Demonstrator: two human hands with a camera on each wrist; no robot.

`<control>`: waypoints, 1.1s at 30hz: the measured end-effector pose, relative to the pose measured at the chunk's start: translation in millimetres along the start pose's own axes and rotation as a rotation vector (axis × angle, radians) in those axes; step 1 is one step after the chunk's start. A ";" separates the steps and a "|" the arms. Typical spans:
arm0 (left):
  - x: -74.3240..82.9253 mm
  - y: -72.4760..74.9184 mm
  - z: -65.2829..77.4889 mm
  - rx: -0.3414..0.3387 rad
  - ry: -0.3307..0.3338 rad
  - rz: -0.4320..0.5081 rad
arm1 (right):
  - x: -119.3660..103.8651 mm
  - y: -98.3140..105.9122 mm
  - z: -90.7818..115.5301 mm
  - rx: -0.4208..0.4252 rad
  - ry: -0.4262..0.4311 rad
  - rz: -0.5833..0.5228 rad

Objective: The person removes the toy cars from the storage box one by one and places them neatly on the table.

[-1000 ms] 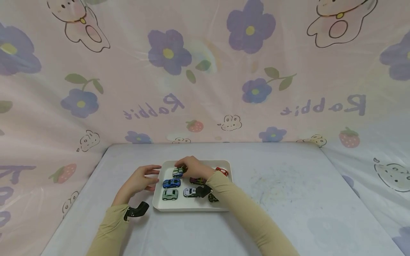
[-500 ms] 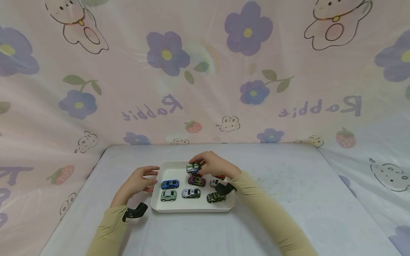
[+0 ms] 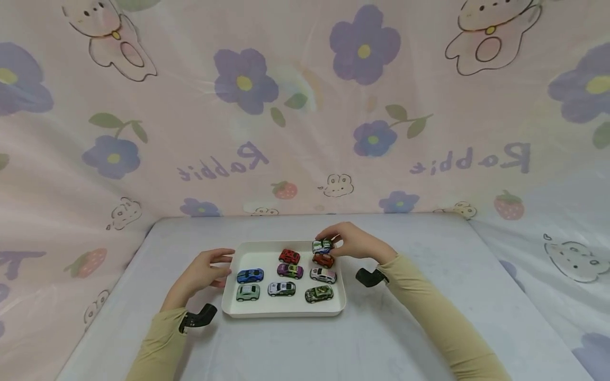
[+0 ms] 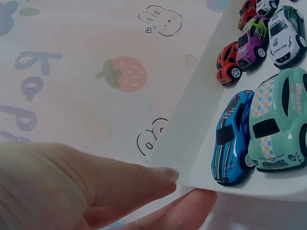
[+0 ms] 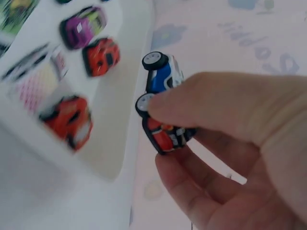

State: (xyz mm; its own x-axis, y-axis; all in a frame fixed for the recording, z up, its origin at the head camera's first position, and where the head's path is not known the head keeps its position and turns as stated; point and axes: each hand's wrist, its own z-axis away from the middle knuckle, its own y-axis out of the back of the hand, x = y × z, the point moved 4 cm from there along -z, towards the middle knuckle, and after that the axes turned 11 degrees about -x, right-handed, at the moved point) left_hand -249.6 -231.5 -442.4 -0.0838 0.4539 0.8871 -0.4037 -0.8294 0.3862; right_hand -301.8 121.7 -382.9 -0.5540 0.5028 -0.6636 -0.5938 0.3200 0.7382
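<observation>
- Head view: the right hand [image 3: 355, 243] pinches a small toy car in white, green and blue [image 3: 322, 246] between thumb and fingers, at the far right corner of a shallow white rectangular tray [image 3: 281, 313].
- Just nearer than the held car, inside the tray, sits an orange-red toy car [image 3: 323, 260]; below it come a white toy car with dark windows [image 3: 323, 275] and a camouflage-green toy car [image 3: 319, 293].
- In the tray's middle column stand a red-and-black toy car [image 3: 289, 256], a purple-and-lime toy car [image 3: 289, 271] and a white-and-black toy car [image 3: 281, 289].
- At left, a striped blue toy car [image 3: 250, 275] stands just beyond a mint-green toy car [image 3: 248, 292].
- The left hand [image 3: 205, 272] is loosely spread at the tray's left edge, holding no car.
- Left wrist view: its thumb lies by the tray's corner; whether it presses there, I cannot tell.
- Right wrist view: the thumb lies against the pinched car's wheeled side, where red paint also shows.
</observation>
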 end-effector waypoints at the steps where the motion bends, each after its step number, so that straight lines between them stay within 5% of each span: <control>1: -0.6 0.3 0.0 0.004 0.004 0.000 | 3.0 1.0 2.9 -0.001 -0.004 0.002; 16: 0.4 0.3 0.8 0.009 0.004 -0.002 | 48.0 19.0 40.3 0.059 -0.037 0.002; 33: -0.8 1.7 1.4 0.006 -0.003 0.012 | 95.5 3.0 55.0 0.072 -0.086 -0.056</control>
State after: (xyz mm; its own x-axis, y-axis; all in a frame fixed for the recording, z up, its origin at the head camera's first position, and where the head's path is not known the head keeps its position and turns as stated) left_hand -249.0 -233.7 -442.1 -0.0860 0.4431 0.8924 -0.3970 -0.8368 0.3772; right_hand -324.4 214.8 -437.4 -0.4669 0.5485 -0.6937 -0.5774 0.4051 0.7089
